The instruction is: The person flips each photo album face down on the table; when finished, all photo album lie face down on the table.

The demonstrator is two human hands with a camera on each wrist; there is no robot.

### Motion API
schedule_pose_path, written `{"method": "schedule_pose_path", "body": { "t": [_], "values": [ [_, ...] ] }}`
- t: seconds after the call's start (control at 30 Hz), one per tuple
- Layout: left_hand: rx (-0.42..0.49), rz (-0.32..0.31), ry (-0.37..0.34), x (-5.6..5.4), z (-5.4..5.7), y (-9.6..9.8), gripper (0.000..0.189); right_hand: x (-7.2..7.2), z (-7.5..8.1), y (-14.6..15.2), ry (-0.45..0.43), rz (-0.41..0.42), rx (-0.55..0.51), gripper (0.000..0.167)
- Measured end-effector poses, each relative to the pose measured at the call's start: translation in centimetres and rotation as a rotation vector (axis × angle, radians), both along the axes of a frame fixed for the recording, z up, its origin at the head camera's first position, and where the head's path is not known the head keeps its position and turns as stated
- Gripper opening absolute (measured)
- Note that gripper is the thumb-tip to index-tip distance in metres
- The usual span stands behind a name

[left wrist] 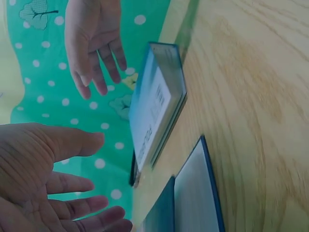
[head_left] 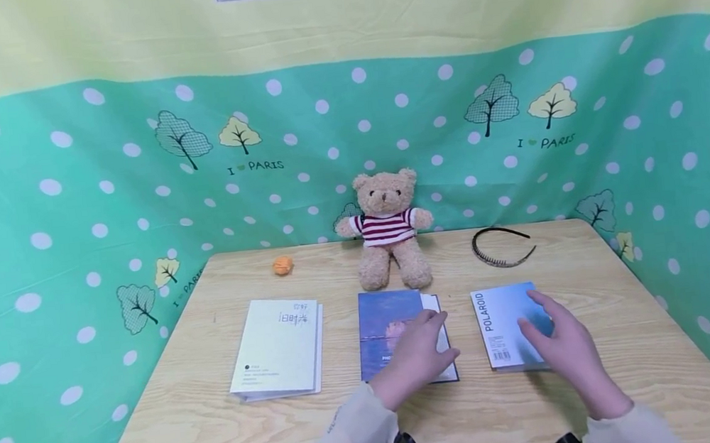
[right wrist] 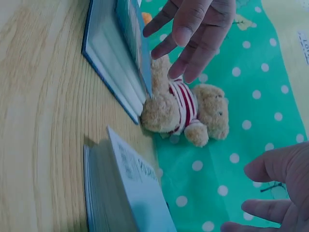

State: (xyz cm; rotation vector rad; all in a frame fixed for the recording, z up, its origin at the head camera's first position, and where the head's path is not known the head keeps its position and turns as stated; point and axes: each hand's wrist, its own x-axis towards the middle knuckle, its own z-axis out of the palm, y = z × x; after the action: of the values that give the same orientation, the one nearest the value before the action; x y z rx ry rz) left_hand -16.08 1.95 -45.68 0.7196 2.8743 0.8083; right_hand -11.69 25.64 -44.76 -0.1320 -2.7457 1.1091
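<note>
My left hand (head_left: 415, 351) hovers over the right side of a dark blue photo album (head_left: 377, 315), fingers spread and relaxed. That album's cover stands a little raised, with pale pages visible at its right edge. Over the right part of a light blue album marked POLAROID (head_left: 500, 325) is my right hand (head_left: 566, 347), thumb and fingers apart. Its front cover (right wrist: 135, 179) tilts up from the pages in the right wrist view. Neither palm holds anything. A white album (head_left: 277, 346) with dark lettering lies at the left, its cover also slightly lifted.
A teddy bear (head_left: 388, 229) in a striped shirt sits at the back middle of the wooden table (head_left: 174, 410). An orange ball-like item (head_left: 282, 265) lies back left, a black headband (head_left: 494, 261) back right. Green dotted cloth (head_left: 322, 146) hangs around the table's back and sides.
</note>
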Motion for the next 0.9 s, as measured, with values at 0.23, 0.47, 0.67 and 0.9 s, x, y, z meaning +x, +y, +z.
{"method": "schedule_pose_path", "body": {
  "t": [0.23, 0.47, 0.67, 0.9],
  "values": [
    [-0.008, 0.004, 0.071, 0.3, 0.1, -2.5, 0.063, -0.3, -0.3, -1.7, 0.048, 0.061, 0.003, 0.058],
    [0.011, -0.002, 0.161, 0.5, 0.0, -4.4, 0.057, -0.6, -0.5, -3.5, 0.040, 0.137, -0.056, 0.056],
    [-0.039, 0.025, 0.137, 0.7, -0.5, -5.7, 0.069, -1.0, -0.7, -5.2, -0.023, 0.213, -0.130, 0.055],
    [-0.146, 0.049, 0.133, 0.8, -1.2, -6.6, 0.084, -1.4, -1.3, -6.7, -0.147, 0.309, -0.264, 0.061]
  ]
}}
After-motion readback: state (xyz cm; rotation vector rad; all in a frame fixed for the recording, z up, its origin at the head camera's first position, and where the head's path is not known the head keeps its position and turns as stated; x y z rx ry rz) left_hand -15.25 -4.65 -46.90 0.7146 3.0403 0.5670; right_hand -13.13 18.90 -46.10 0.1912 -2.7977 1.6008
